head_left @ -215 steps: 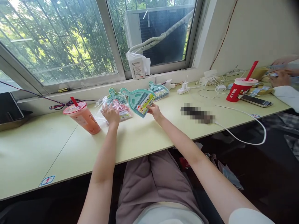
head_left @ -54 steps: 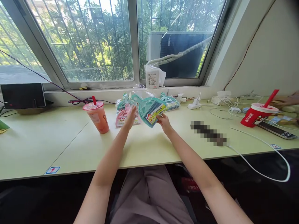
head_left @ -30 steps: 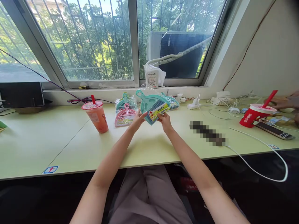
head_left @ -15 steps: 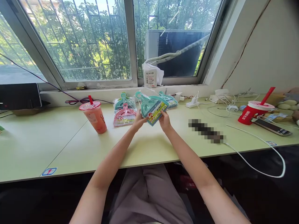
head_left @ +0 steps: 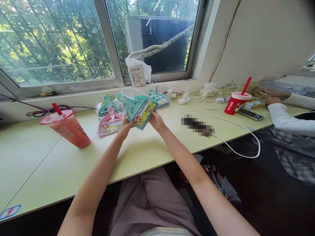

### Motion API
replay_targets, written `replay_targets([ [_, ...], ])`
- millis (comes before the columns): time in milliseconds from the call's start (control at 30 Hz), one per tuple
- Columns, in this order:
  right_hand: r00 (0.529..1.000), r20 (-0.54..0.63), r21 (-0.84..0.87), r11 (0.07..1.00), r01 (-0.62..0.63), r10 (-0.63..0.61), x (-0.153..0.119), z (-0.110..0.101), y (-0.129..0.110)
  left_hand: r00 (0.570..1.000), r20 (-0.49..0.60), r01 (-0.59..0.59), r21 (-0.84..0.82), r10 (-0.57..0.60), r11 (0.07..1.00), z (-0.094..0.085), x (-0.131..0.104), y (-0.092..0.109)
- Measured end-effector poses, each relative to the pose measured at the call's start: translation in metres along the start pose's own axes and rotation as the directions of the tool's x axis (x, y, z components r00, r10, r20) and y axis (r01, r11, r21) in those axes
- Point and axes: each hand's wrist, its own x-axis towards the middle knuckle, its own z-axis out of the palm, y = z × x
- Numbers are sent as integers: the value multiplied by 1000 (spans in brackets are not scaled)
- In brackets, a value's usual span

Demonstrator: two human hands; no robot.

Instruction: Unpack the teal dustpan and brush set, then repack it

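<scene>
Between my two hands is a teal dustpan and brush set (head_left: 137,107) in clear plastic wrap with a yellow label, tilted and raised over the table. My left hand (head_left: 127,124) grips its lower left edge, and my right hand (head_left: 156,120) closes on its lower right edge. Behind my left hand lies a pink dustpan set (head_left: 110,122), also wrapped, overlapping a green one (head_left: 106,104). Another teal dustpan set (head_left: 159,99) lies behind the held one, partly covered by it.
A pink drink cup (head_left: 70,129) stands at left, a red cup (head_left: 236,102) at right beside a phone (head_left: 249,113). A white cable (head_left: 258,147) loops over the table edge. White power strip (head_left: 184,99) and wires lie by the wall. A co-worker's sleeve (head_left: 290,116) rests at far right.
The view has swung to the right, bringing a co-worker's arms into sight. Both my hands keep hold of the teal dustpan set, at nearly the same tilt.
</scene>
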Motion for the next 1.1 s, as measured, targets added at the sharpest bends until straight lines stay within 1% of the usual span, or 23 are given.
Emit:
replay_targets([
  [167, 1000, 2, -12, 1000, -23, 23, 0, 0, 4, 1000, 16, -6, 28, 6, 1000, -3, 2, 3],
  [233, 1000, -15, 1, 1000, 8, -8, -1, 0, 5, 1000, 20, 9, 53, -10, 999, -1, 2, 2],
  [267, 999, -31, 6, 999, 31, -31, -1, 0, 4, 999, 35, 29, 67, -31, 997, 1, 1, 1],
  [300, 997, -54, 8, 998, 56, -56, 0, -1, 4, 995, 75, 64, 84, -71, 994, 4, -1, -1],
  [333, 994, -78, 8, 997, 79, -78, 0, -1, 3, 982, 141, 113, 105, -127, 988, 7, -4, -2],
  [367, 990, -102, 9, 995, 98, -96, 0, -2, 2, 956, 221, 165, 131, -191, 978, 11, -7, -4],
  [400, 986, -124, 11, 993, 114, -111, 1, -2, 1, 921, 299, 209, 158, -248, 965, 15, -11, -5],
  [433, 982, -140, 14, 992, 127, -123, 1, -3, 0, 888, 360, 238, 177, -288, 955, 19, -13, -6],
  [467, 980, -148, 14, 991, 134, -130, 1, -4, -2, 874, 384, 245, 181, -298, 952, 21, -15, -6],
  [500, 980, -148, 13, 991, 136, -133, 2, -4, -2, 888, 370, 227, 166, -274, 960, 23, -16, -6],
  [533, 981, -138, 9, 991, 135, -133, 1, -5, -2, 920, 323, 186, 134, -220, 973, 24, -15, -5],
  [600, 988, -103, -1, 993, 118, -117, 0, -4, 1, 981, 182, 66, 52, -74, 996, 21, -9, -3],
  [633, 991, -83, -3, 995, 103, -103, -1, -3, 3, 994, 110, 5, 11, -6, 1000, 17, -5, -3],
  [667, 994, -64, 0, 996, 86, -86, -2, -2, 7, 998, 46, -42, -26, 43, 999, 14, -1, -3],
  [700, 997, -49, 5, 998, 68, -67, -3, -1, 11, 998, -5, -66, -57, 66, 996, 11, 3, -3],
  [733, 998, -40, 11, 999, 50, -49, -3, 0, 15, 996, -49, -72, -82, 69, 994, 9, 6, -4],
  [800, 998, -49, 23, 999, 30, -29, -2, -1, 22, 994, -102, -45, -112, 34, 993, 8, 9, -7],
  [867, 995, -97, 33, 999, 36, -33, 0, -6, 27, 994, -106, 5, -122, -18, 992, 15, 7, -12],
  [967, 983, -179, 40, 998, 55, -47, 6, -16, 29, 994, -60, 88, -116, -95, 989, 32, 0, -21],
  [1033, 979, -198, 36, 998, 56, -48, 10, -22, 30, 989, -13, 147, -105, -149, 984, 42, -6, -27],
  [1100, 980, -196, 29, 998, 48, -42, 12, -26, 31, 979, 40, 203, -94, -200, 975, 48, -11, -32],
])
